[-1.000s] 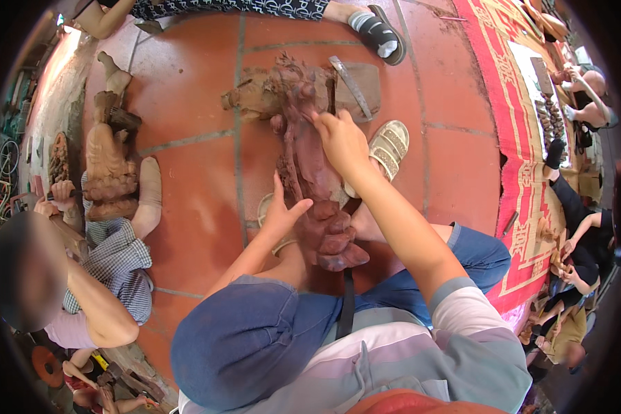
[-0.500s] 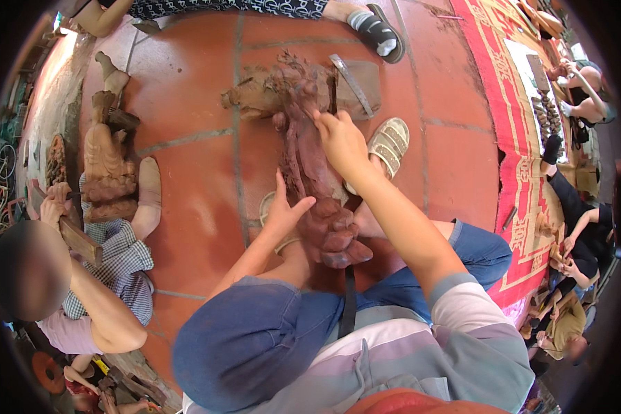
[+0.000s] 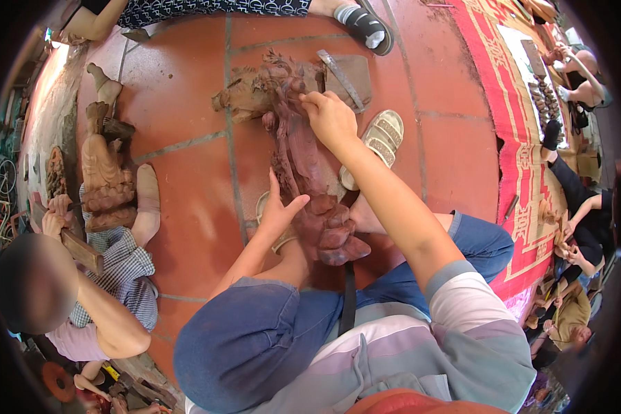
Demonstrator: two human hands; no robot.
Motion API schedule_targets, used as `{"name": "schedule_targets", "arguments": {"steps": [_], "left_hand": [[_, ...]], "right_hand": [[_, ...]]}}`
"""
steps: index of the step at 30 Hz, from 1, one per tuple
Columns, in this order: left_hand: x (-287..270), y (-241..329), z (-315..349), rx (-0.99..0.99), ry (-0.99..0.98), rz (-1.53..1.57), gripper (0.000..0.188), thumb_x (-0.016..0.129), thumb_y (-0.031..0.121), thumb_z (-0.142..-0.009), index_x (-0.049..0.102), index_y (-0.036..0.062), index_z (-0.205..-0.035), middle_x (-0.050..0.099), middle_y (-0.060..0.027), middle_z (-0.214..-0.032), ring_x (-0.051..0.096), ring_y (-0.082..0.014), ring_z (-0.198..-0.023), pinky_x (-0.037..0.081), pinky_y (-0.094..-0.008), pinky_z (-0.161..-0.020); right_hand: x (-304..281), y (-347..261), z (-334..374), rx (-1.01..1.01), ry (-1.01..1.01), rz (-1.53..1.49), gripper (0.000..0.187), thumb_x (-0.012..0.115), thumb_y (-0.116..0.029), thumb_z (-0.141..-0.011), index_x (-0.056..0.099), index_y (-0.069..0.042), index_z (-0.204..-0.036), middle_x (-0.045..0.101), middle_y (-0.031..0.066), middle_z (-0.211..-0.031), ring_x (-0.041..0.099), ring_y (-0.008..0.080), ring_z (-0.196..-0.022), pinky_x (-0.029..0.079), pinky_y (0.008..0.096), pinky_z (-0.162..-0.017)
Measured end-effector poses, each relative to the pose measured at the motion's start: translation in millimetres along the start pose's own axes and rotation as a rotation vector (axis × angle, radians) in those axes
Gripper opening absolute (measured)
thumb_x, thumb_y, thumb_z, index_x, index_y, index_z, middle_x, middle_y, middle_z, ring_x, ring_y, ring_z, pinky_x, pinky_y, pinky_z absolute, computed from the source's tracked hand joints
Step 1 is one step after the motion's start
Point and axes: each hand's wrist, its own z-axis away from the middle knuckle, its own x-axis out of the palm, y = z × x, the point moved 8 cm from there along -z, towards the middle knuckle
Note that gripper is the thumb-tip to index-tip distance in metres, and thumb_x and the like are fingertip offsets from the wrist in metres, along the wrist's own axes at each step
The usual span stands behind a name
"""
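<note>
We have the carving (image 3: 302, 159), long and reddish-brown, lying between our feet on the tiled floor (image 3: 179, 186), its far end over a wood block (image 3: 359, 72) that bears a metal strip (image 3: 341, 79). Our left hand (image 3: 281, 212) is spread, thumb well apart from the fingers, against the carving's left side toward its near end. Our right hand (image 3: 332, 119) has its fingers bunched at the upper right side; we cannot tell whether they pinch something small. To our right, a red mat (image 3: 477, 65) carries a white sheet (image 3: 514, 50), and on that we see dark carved pieces (image 3: 546, 107).
</note>
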Motion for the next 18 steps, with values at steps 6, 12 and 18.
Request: {"name": "schedule_targets", "arguments": {"steps": [6, 12, 18], "left_hand": [[3.3, -5.3, 2.0, 0.013, 0.017, 0.027, 0.11, 0.073, 0.036, -0.08, -0.004, -0.0054, -0.146, 0.022, -0.0284, -0.149, 0.024, -0.0315, -0.139, 0.021, -0.0355, -0.112], [3.9, -2.3, 2.5, -0.027, -0.005, 0.037, 0.111, 0.074, 0.037, -0.079, -0.003, -0.0059, -0.146, 0.022, -0.029, -0.148, 0.024, -0.0318, -0.139, 0.021, -0.0349, -0.112], [3.2, -6.9, 1.1, -0.008, -0.006, 0.073, 0.111, 0.073, 0.037, -0.08, -0.005, -0.0053, -0.146, 0.02, -0.028, -0.149, 0.022, -0.0317, -0.139, 0.02, -0.0353, -0.112]], "right_hand": [[-5.4, -2.4, 20.9, 0.095, -0.109, -0.004, 0.03, 0.049, -0.037, -0.094, 0.065, -0.013, -0.087, 0.065, 0.0179, -0.076, 0.063, 0.0381, -0.074, 0.049, 0.0489, -0.064], [-2.3, 7.4, 24.6, 0.16, -0.153, -0.025, 0.027, 0.052, -0.036, -0.093, 0.067, -0.014, -0.093, 0.066, 0.0165, -0.079, 0.064, 0.0375, -0.076, 0.049, 0.0465, -0.066], [-36.2, 54.9, 84.8, 0.364, -0.191, -0.328, 0.022, 0.059, -0.034, -0.088, 0.069, -0.017, -0.098, 0.066, 0.0167, -0.078, 0.063, 0.0371, -0.076, 0.049, 0.0437, -0.066]]}}
